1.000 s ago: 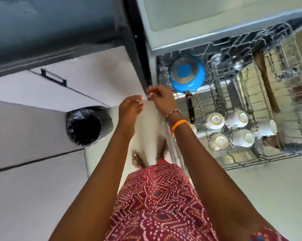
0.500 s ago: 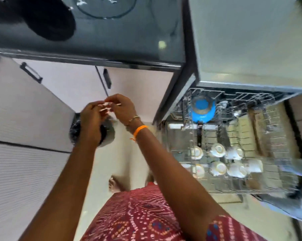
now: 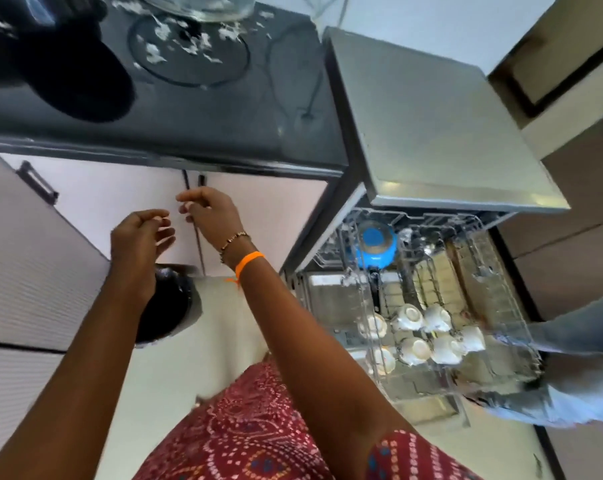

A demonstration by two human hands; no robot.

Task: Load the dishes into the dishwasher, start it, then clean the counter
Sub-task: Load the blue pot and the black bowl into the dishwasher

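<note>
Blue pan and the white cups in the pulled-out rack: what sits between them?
Head view: between the blue pan and the white cups, only the pan's black handle and bare rack wires.

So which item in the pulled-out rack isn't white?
The blue pan, upside down at the back of the rack; the cups toward the front are all white.

Both arms extended forward, forearms bare, converging toward centre of view. Left hand (image 3: 139,242): raised, back of hand toward camera, fingers (image 3: 161,233) curled inward, tips pointing toward right hand; whether anything is pinched cannot be told. Right hand (image 3: 211,211): slightly higher and further forward, just beside left hand, not touching; fingers bent, thumb and fingertips drawn together. Right wrist: orange band (image 3: 249,261) and beaded bracelet (image 3: 234,241) side by side.
</note>
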